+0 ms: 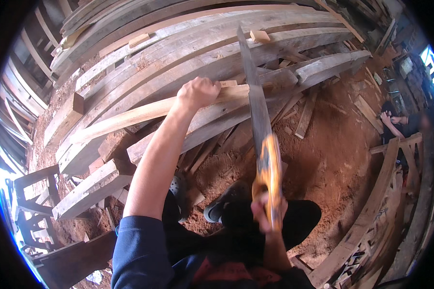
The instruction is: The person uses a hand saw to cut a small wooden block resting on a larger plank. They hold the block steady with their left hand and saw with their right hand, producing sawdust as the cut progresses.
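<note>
My left hand (198,92) is closed over a pale wooden strip (135,114) and presses it down near its right end. The strip lies slantwise across thick grey beams (178,62). In my right hand (269,212) is the yellow-and-black handle of a handsaw (258,108). Its long blade points away from me and crosses the strip's right end, a short way right of my left hand. Whether the teeth have cut into the wood cannot be made out.
A small wood block (260,36) rests on the far beams. Beam ends (94,185) jut out at the left. Reddish sawdust and offcuts cover the floor (318,164). At the far right a person (407,123) sits by stacked planks (371,216).
</note>
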Demonstrator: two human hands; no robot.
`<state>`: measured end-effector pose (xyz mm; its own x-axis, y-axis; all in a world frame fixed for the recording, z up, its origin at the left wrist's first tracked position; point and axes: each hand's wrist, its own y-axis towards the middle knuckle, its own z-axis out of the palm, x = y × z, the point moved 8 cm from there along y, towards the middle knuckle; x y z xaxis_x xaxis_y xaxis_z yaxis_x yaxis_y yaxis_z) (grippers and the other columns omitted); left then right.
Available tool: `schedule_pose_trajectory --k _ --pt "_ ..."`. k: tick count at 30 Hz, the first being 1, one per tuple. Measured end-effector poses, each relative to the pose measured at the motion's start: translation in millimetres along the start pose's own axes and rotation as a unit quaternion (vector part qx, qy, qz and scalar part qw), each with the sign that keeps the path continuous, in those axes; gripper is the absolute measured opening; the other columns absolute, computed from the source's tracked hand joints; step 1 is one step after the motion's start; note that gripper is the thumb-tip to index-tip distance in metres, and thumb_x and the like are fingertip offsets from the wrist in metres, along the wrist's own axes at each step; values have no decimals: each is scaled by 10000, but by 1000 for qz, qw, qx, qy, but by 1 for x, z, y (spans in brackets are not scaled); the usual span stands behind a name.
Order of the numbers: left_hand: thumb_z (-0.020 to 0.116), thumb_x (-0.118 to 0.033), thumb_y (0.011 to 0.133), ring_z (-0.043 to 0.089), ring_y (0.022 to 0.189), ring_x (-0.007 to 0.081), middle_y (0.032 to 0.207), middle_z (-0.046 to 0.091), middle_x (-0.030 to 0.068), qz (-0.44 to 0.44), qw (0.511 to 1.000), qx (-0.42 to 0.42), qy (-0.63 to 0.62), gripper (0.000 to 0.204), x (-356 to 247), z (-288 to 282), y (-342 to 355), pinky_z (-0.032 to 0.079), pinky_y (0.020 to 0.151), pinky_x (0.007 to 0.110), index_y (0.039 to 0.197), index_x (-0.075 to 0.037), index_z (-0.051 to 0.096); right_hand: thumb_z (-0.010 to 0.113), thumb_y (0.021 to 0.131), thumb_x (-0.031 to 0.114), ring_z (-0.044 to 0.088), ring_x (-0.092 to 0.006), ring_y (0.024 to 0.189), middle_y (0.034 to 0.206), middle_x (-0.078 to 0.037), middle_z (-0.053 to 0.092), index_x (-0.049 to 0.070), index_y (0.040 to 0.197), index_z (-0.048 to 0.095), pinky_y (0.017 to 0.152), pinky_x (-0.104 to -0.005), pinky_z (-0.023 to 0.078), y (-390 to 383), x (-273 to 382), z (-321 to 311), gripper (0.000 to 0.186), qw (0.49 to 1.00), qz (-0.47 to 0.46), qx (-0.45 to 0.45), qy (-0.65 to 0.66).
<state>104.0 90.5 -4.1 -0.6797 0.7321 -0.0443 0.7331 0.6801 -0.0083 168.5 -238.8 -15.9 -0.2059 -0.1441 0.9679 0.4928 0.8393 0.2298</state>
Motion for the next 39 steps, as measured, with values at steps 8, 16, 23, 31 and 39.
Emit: schedule_pose_trajectory --k 8,16,23,31,39 --pt "333 -295 989 633 1011 393 1052 655 229 12 1000 -17 24 453 -3 1 -2 506 919 455 1030 35 641 717 804 80 469 -99 497 559 4 481 53 685 516 465 -278 365 89 -22 21 235 997 55 50 31" --pt "462 -194 897 655 832 360 850 639 198 3 996 -91 15 234 23 25 12 544 717 444 926 -7 599 749 767 92 470 -146 431 510 -31 473 77 622 506 443 -274 368 21 -7 5 284 999 2 28 -31" --pt "530 -113 853 667 712 345 723 624 175 56 984 -163 45 123 23 33 16 567 617 422 893 0 558 735 767 86 526 -147 456 549 -47 536 49 742 561 470 -266 414 11 22 4 179 997 -9 73 -31" --pt "311 -381 972 603 1055 417 1064 629 296 -91 988 -23 -120 548 37 31 14 459 977 451 995 49 649 687 810 36 466 -86 455 609 -23 508 50 797 504 427 -225 355 22 -1 -14 184 995 -32 89 18" --pt "388 -185 954 640 830 429 843 629 259 -5 998 -51 -26 254 18 22 7 537 704 523 977 10 549 708 815 108 525 -112 495 578 -35 536 51 716 508 481 -245 397 10 4 -14 230 995 -46 80 -40"
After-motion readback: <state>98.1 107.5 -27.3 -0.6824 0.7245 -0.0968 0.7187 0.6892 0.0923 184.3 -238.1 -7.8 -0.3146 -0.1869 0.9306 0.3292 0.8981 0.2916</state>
